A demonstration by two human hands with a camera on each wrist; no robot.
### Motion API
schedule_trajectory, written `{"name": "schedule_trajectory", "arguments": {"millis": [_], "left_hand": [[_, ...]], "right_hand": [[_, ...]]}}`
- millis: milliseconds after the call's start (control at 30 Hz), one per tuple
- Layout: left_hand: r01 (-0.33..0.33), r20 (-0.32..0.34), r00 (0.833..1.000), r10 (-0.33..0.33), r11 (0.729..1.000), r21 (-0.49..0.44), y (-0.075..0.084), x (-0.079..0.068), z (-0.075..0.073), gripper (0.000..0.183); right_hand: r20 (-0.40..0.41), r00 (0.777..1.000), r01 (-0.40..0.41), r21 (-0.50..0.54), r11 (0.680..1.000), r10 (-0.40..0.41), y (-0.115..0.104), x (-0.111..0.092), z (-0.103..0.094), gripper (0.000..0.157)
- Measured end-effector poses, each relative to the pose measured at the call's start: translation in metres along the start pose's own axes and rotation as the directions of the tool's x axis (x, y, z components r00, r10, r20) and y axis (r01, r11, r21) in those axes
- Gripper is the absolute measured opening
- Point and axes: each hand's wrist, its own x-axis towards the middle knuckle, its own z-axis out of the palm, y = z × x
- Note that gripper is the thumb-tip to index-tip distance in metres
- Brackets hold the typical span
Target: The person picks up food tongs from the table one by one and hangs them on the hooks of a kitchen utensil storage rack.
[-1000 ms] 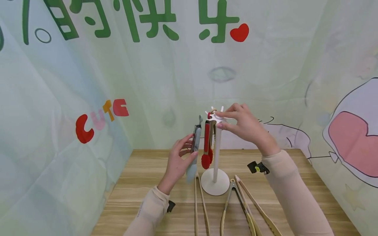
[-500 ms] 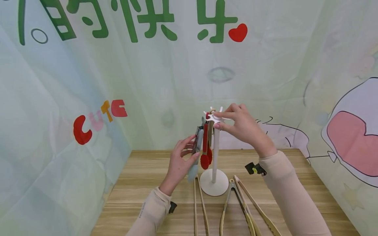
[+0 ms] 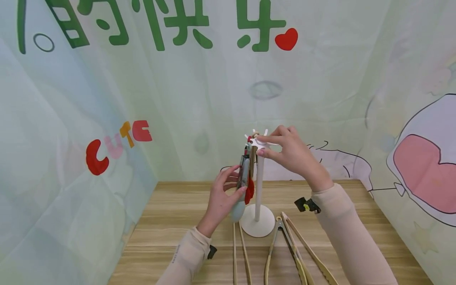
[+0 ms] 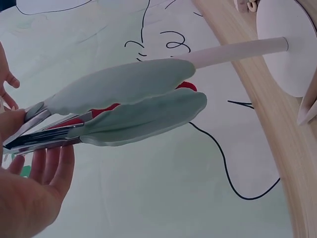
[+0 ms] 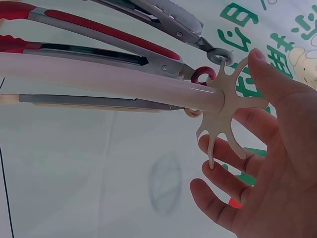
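Note:
My left hand (image 3: 222,200) pinches a pair of grey-blue tongs (image 4: 133,84), silicone heads downward, between thumb and fingers. The tongs' ring (image 5: 220,55) is right at a prong of the white hanging stand (image 3: 259,186). My right hand (image 3: 295,152) grips the stand's hooked top (image 5: 225,101) from the right, thumb and fingers around its prongs. Red tongs (image 5: 109,32) hang from a prong by their ring, partly hidden behind the grey-blue pair in the head view. A third pair of tongs, beige and grey (image 5: 104,102), hangs beside them.
On the wooden table (image 3: 171,221), light wooden tongs (image 3: 245,253) lie left of the stand's round base (image 3: 265,229). Beige-tipped metal tongs (image 3: 281,229) and another wooden pair (image 3: 313,257) lie right of it. A printed curtain (image 3: 199,99) encloses the table's back and sides.
My left hand has brought the grey-blue tongs to the right, up against the stand, where they now overlap the red tongs. My right hand has stayed on the stand's top.

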Motion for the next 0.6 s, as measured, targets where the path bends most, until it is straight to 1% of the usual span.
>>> {"name": "schedule_trajectory", "arguments": {"millis": [200,333,400,600], "left_hand": [[0.061,0.004,0.998,-0.061,0.998,-0.022,-0.001,0.003,0.007,0.059],[0.084,0.006,0.996,-0.084,0.996,-0.021,-0.001,0.005,0.011,0.059],[0.087,0.006,0.996,-0.087,0.996,-0.02,-0.002,0.005,0.013,0.06],[0.061,-0.001,0.998,-0.061,0.997,-0.037,-0.003,0.006,0.017,0.059]], "right_hand": [[-0.003,1.0,-0.003,0.003,1.0,0.003,0.001,0.0,0.001,0.054],[-0.006,1.0,-0.002,0.007,1.0,0.002,0.001,0.0,0.001,0.053],[-0.008,1.0,0.0,0.006,1.0,0.0,0.002,0.0,0.001,0.053],[-0.01,1.0,0.0,0.006,1.0,0.0,0.003,0.001,0.001,0.053]]}}
